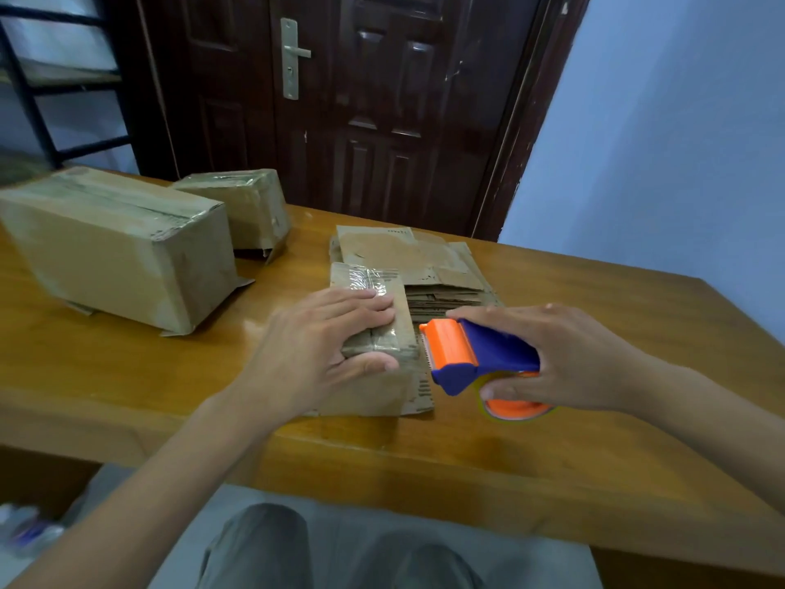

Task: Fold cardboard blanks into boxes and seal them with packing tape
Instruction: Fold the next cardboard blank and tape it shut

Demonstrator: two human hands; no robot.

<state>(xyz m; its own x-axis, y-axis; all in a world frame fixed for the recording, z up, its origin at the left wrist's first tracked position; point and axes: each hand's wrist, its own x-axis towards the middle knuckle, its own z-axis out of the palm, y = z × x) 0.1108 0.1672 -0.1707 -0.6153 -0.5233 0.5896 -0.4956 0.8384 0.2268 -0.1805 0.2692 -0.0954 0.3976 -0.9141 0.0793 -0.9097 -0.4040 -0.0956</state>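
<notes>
A small cardboard box (374, 388) stands on the wooden table (127, 376) in front of me, with clear tape along its top seam. My left hand (314, 346) lies over its top, fingers straight across the seam and thumb against the near edge. My right hand (565, 359) grips a blue and orange tape dispenser (471, 354), whose orange head sits right beside the box's right side. A stack of flat cardboard blanks (424, 265) lies just behind the box.
Two taped boxes stand at the left: a large box (114, 248) and a smaller box (246, 206) behind it. A dark wooden door (361, 99) rises beyond the table's far edge. A black metal rack (46, 78) is at far left. My knees show below the near edge.
</notes>
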